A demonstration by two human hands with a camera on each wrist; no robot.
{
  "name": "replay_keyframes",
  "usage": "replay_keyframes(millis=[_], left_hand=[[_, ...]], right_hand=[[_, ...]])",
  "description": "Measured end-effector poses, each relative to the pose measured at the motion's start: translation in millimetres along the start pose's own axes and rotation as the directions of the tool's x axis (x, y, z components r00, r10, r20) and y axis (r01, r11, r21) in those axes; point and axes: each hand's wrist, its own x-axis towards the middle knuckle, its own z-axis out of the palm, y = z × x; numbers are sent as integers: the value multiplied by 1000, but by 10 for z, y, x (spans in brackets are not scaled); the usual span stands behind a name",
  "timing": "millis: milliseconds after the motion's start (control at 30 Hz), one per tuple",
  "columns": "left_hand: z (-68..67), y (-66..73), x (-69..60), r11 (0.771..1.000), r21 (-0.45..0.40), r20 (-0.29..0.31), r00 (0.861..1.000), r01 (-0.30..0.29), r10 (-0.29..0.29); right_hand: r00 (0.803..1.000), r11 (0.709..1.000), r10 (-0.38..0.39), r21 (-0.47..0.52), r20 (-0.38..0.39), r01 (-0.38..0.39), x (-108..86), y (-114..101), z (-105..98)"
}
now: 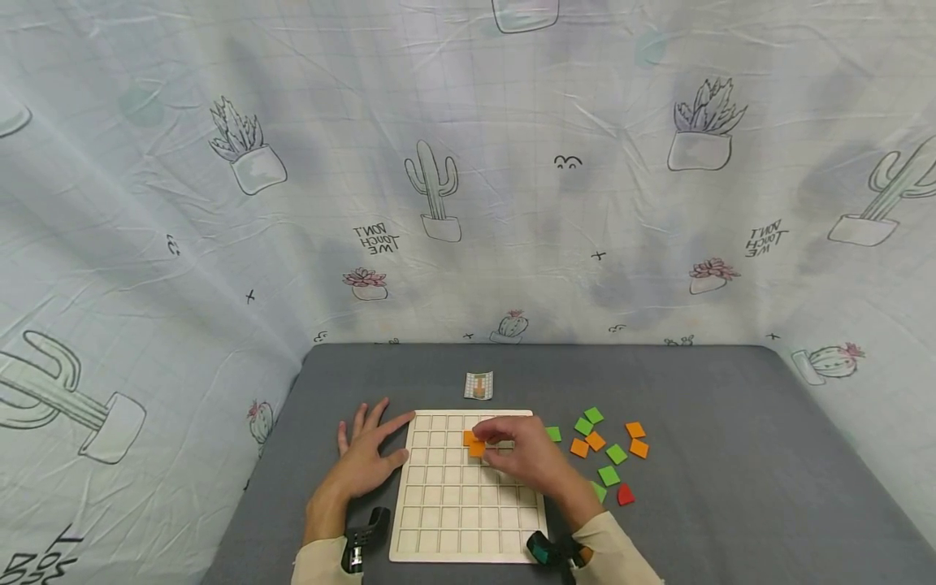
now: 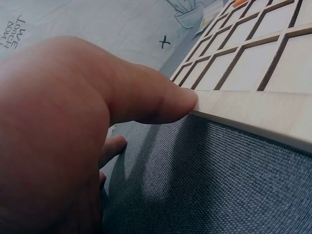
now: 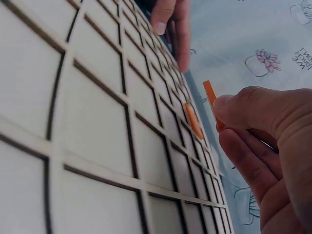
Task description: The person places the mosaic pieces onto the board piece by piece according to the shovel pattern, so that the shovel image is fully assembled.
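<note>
A pale wooden grid board (image 1: 439,517) lies on the grey table. My left hand (image 1: 369,455) is spread at its upper left, with thumb and forefinger touching the board's edge; in the left wrist view the thumb (image 2: 161,100) rests against the rim. Over the upper middle of the board, my right hand (image 1: 528,449) pinches an orange square tile (image 1: 477,450) between thumb and fingers. In the right wrist view this tile (image 3: 210,97) is raised off the board, seen nearly edge-on. Another orange tile (image 3: 193,122) sits in a cell of the grid.
To the right of the board lie loose green tiles (image 1: 617,453), orange tiles (image 1: 635,430) and a red piece (image 1: 625,494) with a rounded side. A small printed card (image 1: 478,385) lies beyond the board's far edge. Patterned cloth (image 1: 512,203) hangs around the table.
</note>
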Motion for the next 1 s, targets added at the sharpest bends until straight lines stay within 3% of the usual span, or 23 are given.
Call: replay_keyframes(millis=[200,600,1000], left_hand=[[-3,-6,-3,1000,0,6,1000,0,0],[-15,-13,1,1000,0,12,1000,-1,1],[-32,16,-8,1000,1,-11,1000,-21,21]], right_hand=[[999,999,-42,2,3,42,13,44,71],[999,997,-29,-69,17,30,30,-18,113],[996,972,-92,-217,8,91,48,-15,176]])
